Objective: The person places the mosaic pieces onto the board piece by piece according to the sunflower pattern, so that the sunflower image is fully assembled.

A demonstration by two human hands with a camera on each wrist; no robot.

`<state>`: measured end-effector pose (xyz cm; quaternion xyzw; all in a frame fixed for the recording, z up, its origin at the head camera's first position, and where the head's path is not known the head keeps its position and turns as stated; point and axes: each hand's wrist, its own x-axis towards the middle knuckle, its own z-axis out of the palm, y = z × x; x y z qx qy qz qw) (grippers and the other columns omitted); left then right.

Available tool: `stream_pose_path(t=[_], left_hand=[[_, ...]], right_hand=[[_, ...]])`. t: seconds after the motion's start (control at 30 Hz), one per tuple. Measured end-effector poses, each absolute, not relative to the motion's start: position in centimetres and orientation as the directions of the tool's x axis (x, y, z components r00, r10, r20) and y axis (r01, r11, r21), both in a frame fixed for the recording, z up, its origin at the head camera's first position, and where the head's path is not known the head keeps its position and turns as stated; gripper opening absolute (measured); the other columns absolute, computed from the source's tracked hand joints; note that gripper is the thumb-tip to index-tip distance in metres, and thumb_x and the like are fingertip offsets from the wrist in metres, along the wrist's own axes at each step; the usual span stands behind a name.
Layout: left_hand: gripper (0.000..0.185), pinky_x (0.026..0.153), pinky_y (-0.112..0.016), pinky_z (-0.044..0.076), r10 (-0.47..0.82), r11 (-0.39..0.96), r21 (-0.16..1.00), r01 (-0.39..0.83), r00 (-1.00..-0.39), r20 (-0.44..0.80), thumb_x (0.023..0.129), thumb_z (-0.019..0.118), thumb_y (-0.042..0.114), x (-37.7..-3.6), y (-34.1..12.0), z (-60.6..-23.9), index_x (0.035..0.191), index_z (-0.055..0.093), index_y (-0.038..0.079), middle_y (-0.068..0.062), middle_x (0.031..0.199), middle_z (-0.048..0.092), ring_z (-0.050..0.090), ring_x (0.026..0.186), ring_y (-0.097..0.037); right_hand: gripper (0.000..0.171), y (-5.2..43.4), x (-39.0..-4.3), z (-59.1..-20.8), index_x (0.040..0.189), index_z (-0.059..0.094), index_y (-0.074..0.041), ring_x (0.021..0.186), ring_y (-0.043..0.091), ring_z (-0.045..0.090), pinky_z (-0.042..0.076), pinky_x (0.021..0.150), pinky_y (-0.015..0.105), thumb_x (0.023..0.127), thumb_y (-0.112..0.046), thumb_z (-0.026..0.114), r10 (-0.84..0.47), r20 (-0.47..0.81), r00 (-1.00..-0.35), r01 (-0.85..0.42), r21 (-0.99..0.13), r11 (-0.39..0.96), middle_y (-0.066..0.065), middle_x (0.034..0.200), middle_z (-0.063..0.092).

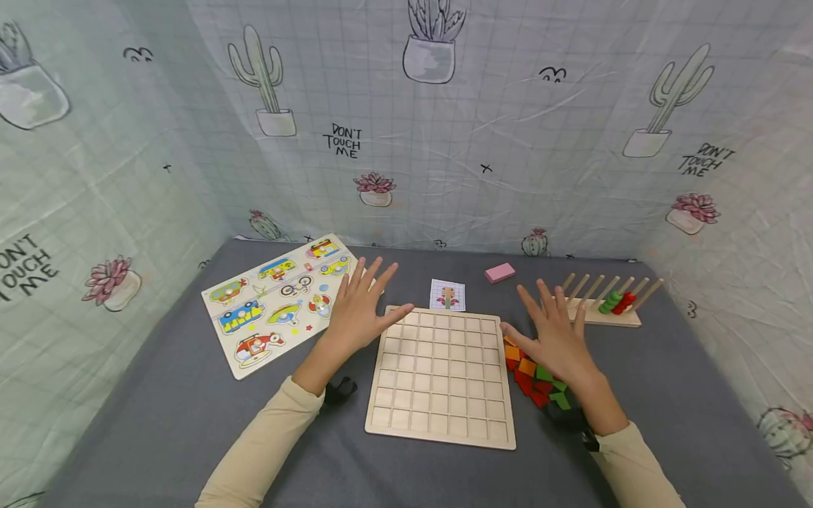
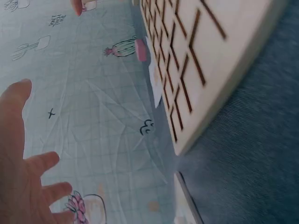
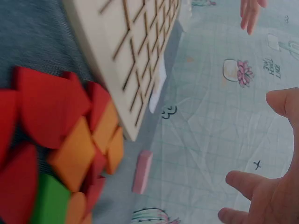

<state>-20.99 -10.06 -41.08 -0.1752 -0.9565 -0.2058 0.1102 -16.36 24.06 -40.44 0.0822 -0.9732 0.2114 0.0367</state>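
My left hand (image 1: 357,310) hovers with spread fingers between the picture puzzle board (image 1: 258,296) and a wooden grid board (image 1: 442,377), holding nothing. On the other side my right hand (image 1: 557,339), fingers also spread, hangs above a pile of red, orange and green tiles (image 3: 70,135). It holds nothing either. The grid board lies flat, and its visible squares are bare. Just behind it lies a small card (image 1: 447,295) with a coloured figure on a grid. Part of the tile pile is hidden under the right hand and wrist in the head view.
A pink block (image 1: 500,273) lies at the back of the grey cloth (image 1: 305,451). To the right stands a wooden rack (image 1: 610,316) of slanting pegs, with green and red pieces on some of them. A printed curtain (image 1: 444,176) hangs behind and at both sides.
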Motion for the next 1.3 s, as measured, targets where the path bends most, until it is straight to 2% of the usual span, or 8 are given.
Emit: stream_pose_path(t=[0.3,0.5,0.67,0.73,0.83,0.93,1.03,1.3], left_hand=[[0.075,0.117,-0.057,0.013,0.481,0.768,0.333,0.548,-0.835,0.266,0.091,0.061,0.055,-20.4,-11.5,-42.3,0.153,0.033,0.023,-0.008,0.16,0.025,0.008,0.15,-0.03],[0.077,0.114,-0.057,0.022,0.576,0.691,0.412,0.594,-0.797,0.183,0.09,0.064,0.053,-20.1,-12.4,-43.1,0.154,0.032,0.023,-0.011,0.158,0.029,0.015,0.148,-0.034],[0.085,0.11,-0.052,0.033,0.568,0.685,0.483,0.546,-0.815,0.116,0.086,0.069,0.054,-19.7,-13.0,-43.8,0.155,0.03,0.023,-0.012,0.157,0.03,0.027,0.145,-0.031],[0.088,0.11,-0.051,0.034,0.56,0.68,0.518,0.519,-0.824,0.09,0.084,0.071,0.054,-19.6,-13.3,-44.0,0.155,0.029,0.023,-0.012,0.156,0.031,0.029,0.144,-0.03],[0.092,0.11,-0.05,0.033,0.558,0.658,0.583,0.476,-0.828,0.046,0.082,0.074,0.053,-19.3,-13.6,-44.3,0.155,0.028,0.022,-0.011,0.156,0.032,0.03,0.143,-0.028],[0.095,0.11,-0.049,0.034,0.581,0.634,0.626,0.454,-0.814,0.003,0.08,0.078,0.05,-19.0,-13.9,-44.6,0.155,0.027,0.022,-0.01,0.154,0.032,0.032,0.142,-0.028],[0.096,0.109,-0.05,0.035,0.613,0.604,0.653,0.457,-0.79,-0.014,0.078,0.081,0.045,-18.9,-14.1,-44.8,0.154,0.029,0.02,-0.012,0.153,0.033,0.034,0.14,-0.029],[0.078,0.108,-0.051,0.035,0.649,0.583,0.653,0.483,-0.761,-0.017,0.077,0.083,0.038,-19.0,-14.6,-45.1,0.141,0.05,0.01,-0.014,0.151,0.036,0.037,0.138,-0.033]], right_hand=[[0.085,24.4,-15.9,-41.7,0.156,0.022,-0.013,0.145,0.05,-0.002,0.003,0.106,0.075,0.093,-0.058,0.055,-0.142,0.035,-0.989,-0.142,-0.472,0.87,0.022,0.161,0.004],[0.081,24.6,-16.0,-42.0,0.152,0.027,0.0,0.138,0.057,0.014,0.032,0.094,0.075,0.093,-0.037,0.067,-0.193,-0.004,-0.981,-0.156,-0.569,0.807,0.031,0.156,0.01],[0.066,24.6,-16.1,-42.3,0.144,0.039,0.006,0.13,0.055,0.03,0.036,0.094,0.07,0.093,-0.025,0.067,-0.221,0.001,-0.975,-0.18,-0.583,0.792,0.035,0.145,0.03],[0.058,24.6,-16.2,-42.5,0.138,0.046,0.007,0.122,0.051,0.042,0.042,0.091,0.065,0.093,-0.021,0.067,-0.233,0.007,-0.972,-0.193,-0.584,0.789,0.034,0.138,0.039],[0.046,24.5,-16.5,-42.8,0.13,0.054,0.009,0.105,0.044,0.054,0.049,0.081,0.054,0.092,-0.016,0.067,-0.253,0.012,-0.967,-0.213,-0.579,0.787,0.033,0.129,0.047],[0.04,24.4,-16.7,-42.9,0.125,0.058,0.009,0.094,0.037,0.056,0.051,0.073,0.047,0.092,-0.011,0.067,-0.268,0.001,-0.963,-0.219,-0.579,0.786,0.033,0.124,0.05],[0.035,24.2,-17.1,-43.1,0.12,0.061,0.01,0.089,0.033,0.057,0.051,0.071,0.044,0.09,-0.007,0.067,-0.273,-0.007,-0.962,-0.22,-0.576,0.788,0.032,0.118,0.054],[0.025,24.1,-17.9,-43.3,0.11,0.066,0.009,0.08,0.027,0.057,0.051,0.066,0.039,0.088,-0.001,0.068,-0.245,-0.041,-0.969,-0.175,-0.586,0.791,0.021,0.099,0.06]])
